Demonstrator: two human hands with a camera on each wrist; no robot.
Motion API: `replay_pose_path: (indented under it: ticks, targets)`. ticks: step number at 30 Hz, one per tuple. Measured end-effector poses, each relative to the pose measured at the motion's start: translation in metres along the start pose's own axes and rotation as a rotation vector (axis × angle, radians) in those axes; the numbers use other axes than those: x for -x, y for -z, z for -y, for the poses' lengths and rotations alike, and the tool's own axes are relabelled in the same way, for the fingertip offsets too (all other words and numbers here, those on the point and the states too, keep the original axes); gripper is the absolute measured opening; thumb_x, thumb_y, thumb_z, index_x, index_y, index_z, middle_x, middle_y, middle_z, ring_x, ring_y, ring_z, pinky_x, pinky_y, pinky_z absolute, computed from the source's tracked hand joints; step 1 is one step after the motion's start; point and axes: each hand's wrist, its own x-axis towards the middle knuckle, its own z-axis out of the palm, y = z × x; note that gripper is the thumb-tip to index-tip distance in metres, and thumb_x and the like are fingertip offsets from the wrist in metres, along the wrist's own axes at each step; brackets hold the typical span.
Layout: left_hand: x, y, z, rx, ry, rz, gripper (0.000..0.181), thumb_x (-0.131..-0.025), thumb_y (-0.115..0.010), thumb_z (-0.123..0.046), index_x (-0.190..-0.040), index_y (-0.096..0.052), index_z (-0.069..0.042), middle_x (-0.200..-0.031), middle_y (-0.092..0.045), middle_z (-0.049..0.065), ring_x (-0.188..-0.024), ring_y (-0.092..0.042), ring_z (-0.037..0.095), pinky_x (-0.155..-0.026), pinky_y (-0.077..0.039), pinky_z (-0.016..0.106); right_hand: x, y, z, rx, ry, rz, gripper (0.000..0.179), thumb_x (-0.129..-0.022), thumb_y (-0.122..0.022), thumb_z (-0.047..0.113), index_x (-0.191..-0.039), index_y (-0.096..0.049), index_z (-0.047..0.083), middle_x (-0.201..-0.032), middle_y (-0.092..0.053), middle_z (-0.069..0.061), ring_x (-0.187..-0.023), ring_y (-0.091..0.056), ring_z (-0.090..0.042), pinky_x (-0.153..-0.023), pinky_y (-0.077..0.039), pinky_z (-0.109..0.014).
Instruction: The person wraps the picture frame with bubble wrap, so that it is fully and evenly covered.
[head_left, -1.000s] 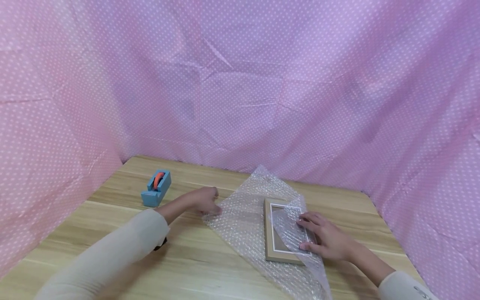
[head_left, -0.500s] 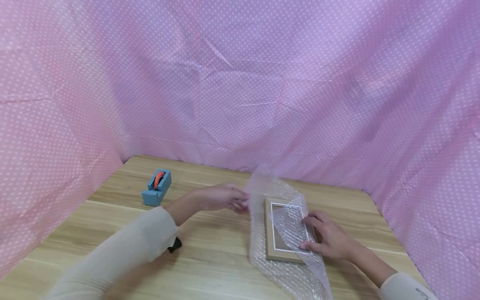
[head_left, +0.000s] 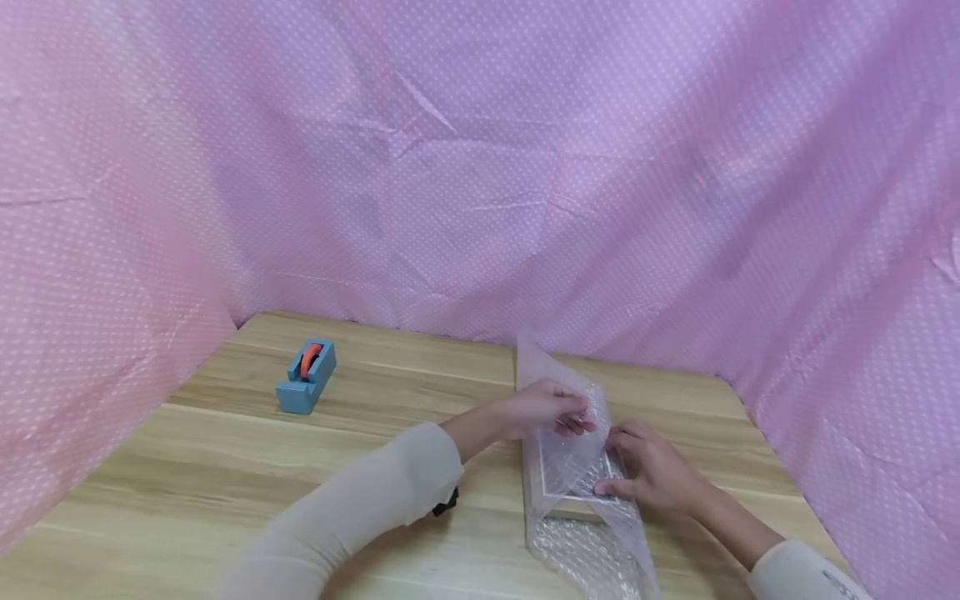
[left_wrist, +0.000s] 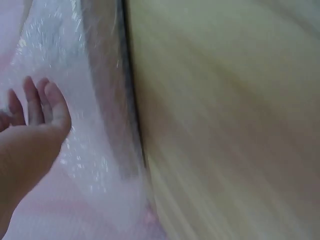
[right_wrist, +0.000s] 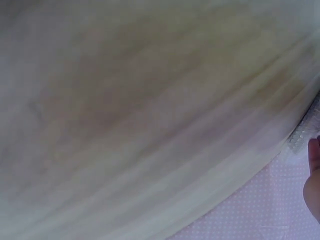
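Lying beneath both hands (head_left: 543, 408) (head_left: 654, 468), a picture frame (head_left: 576, 507) under bubble wrap (head_left: 585, 550).

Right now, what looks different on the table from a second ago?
The left hand has moved right, its fingers apparently pinching the clear plastic bubble wrap and drawing its left side up and over the tan rectangular picture frame. The right hand stays at the frame's right side, on the flap already folded there. The blue block-shaped tape dispenser keeps its place on the wooden table.
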Motion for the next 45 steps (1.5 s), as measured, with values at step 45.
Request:
replay_pose_path:
  ticks: [45]
  targets:
    - [0.017,0.062,0.023,-0.296,0.169,-0.364,0.060,-0.081,-0.077,0.004,-0.133,-0.047,0.009,-0.109,-0.062,0.021,-0.080,-0.070,0.027,-0.070,-0.061,0.032,-0.007,0.008,0.004,0.020,0.055,0.046,0.053,-0.075,-0.087,0.047,-0.115,-0.077,0.013,-0.109,-0.069,-0.002,-0.092,-0.065,-0.012,-0.074,-0.059,-0.037]
